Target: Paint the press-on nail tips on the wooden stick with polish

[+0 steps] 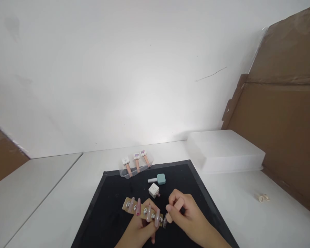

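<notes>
My left hand (pixel 142 227) is closed on a tan strip (pixel 142 210) with silver round studs along it. Several long pinkish false nails (pixel 149 213) sit on the studs, and one of them (pixel 138 206) is a deeper pink. My right hand (pixel 187 215) pinches a peach-pink nail polish cap (pixel 176 209), tilted down to the left. Its lower end is close to the right end of the strip, by a dark glossy nail (pixel 165 221); I cannot tell whether they touch. Beyond my hands lies a white square polish bottle (pixel 154 190) with its neck uncapped.
A teal bottle with a white cap (pixel 161 179) lies on the black mat (pixel 113 193). Behind it a clear tray (pixel 129 176) holds 3 white bottles with peach caps. At right stand a white box (pixel 227 151) and small beige rings (pixel 263 197); cardboard (pixel 281 113) walls the side.
</notes>
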Available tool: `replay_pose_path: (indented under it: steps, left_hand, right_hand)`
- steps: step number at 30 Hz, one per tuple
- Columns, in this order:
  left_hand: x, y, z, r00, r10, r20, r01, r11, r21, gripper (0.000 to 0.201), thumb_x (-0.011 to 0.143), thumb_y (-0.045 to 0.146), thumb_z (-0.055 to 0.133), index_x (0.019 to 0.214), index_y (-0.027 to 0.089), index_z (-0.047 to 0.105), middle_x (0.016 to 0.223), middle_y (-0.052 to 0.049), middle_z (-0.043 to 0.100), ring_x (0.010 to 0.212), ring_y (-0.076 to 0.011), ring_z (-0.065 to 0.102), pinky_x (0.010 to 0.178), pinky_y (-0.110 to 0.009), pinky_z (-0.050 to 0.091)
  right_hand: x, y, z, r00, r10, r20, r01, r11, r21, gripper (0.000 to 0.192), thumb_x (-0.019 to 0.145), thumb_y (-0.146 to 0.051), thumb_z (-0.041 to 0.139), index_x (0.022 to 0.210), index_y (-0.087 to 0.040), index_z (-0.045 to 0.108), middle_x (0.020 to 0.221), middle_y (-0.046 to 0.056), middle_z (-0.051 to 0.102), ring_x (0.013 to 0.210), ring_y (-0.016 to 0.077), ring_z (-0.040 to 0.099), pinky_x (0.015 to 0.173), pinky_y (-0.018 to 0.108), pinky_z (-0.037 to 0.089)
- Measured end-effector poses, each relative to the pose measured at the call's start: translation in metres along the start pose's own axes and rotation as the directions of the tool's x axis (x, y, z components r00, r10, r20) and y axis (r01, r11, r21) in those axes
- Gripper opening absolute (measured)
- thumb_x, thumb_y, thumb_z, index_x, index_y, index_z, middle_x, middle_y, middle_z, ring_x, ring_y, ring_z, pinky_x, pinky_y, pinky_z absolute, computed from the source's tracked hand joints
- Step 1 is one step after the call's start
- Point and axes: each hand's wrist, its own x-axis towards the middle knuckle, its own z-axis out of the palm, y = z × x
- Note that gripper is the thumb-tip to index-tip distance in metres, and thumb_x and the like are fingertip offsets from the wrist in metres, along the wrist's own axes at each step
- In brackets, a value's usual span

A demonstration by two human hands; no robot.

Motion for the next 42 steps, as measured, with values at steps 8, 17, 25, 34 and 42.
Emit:
replay_pose_path:
  steps: [8, 17, 25, 34, 42]
  left_hand:
    - [0.000, -0.010, -0.005, 1.000, 0.000, 0.019, 0.001, 0.999, -0.043, 0.036, 0.068, 0.049, 0.065, 0.075, 0.019, 0.047, 0.057, 0.008, 0.043, 0.040, -0.0038, 0.036, 0.040, -0.020, 0.041]
    - [-0.002, 0.006, 0.000, 0.998, -0.056, 0.011, 0.056, 0.992, -0.113, 0.036, 0.064, 0.045, 0.070, 0.073, 0.019, 0.047, 0.054, 0.008, 0.044, 0.041, -0.0042, 0.037, 0.042, -0.020, 0.041]
    - [0.000, -0.002, -0.005, 0.998, -0.061, 0.030, 0.065, 0.979, -0.191, 0.035, 0.064, 0.043, 0.071, 0.075, 0.019, 0.047, 0.052, 0.008, 0.045, 0.038, -0.0035, 0.035, 0.039, -0.019, 0.039]
    - [-0.001, -0.003, -0.004, 0.997, -0.063, 0.034, 0.069, 0.976, -0.208, 0.035, 0.062, 0.041, 0.073, 0.075, 0.019, 0.048, 0.051, 0.009, 0.045, 0.039, -0.0036, 0.035, 0.039, -0.019, 0.039]
    - [-0.003, 0.001, -0.001, 0.995, -0.023, -0.094, 0.006, 0.983, -0.181, 0.035, 0.067, 0.044, 0.069, 0.081, 0.019, 0.049, 0.058, 0.007, 0.046, 0.042, -0.0039, 0.035, 0.040, -0.019, 0.038]
  right_hand:
    - [0.004, -0.001, -0.004, 0.989, 0.015, -0.146, -0.015, 1.000, 0.001, 0.033, 0.088, -0.027, 0.045, 0.056, -0.021, 0.038, 0.055, -0.002, 0.053, 0.050, 0.0119, 0.046, 0.047, 0.023, 0.033]
    - [0.003, 0.000, 0.001, 0.996, 0.019, -0.087, -0.016, 0.999, 0.034, 0.031, 0.086, -0.026, 0.047, 0.057, -0.021, 0.041, 0.055, -0.003, 0.053, 0.049, 0.0113, 0.045, 0.046, 0.023, 0.034]
    - [0.003, 0.000, 0.000, 0.986, 0.025, -0.165, -0.012, 0.997, 0.079, 0.038, 0.087, -0.030, 0.047, 0.051, -0.019, 0.042, 0.062, -0.002, 0.048, 0.054, 0.0114, 0.047, 0.050, 0.023, 0.036]
    - [0.005, 0.009, 0.000, 0.970, 0.078, -0.231, -0.061, 0.995, 0.079, 0.033, 0.088, -0.034, 0.047, 0.059, -0.020, 0.044, 0.057, -0.002, 0.052, 0.054, 0.0126, 0.046, 0.048, 0.022, 0.035]
    - [0.005, 0.009, -0.003, 0.965, 0.111, -0.239, -0.084, 0.989, 0.118, 0.029, 0.086, -0.040, 0.052, 0.107, -0.022, 0.061, 0.078, 0.003, 0.060, 0.059, 0.0148, 0.053, 0.053, 0.025, 0.044]
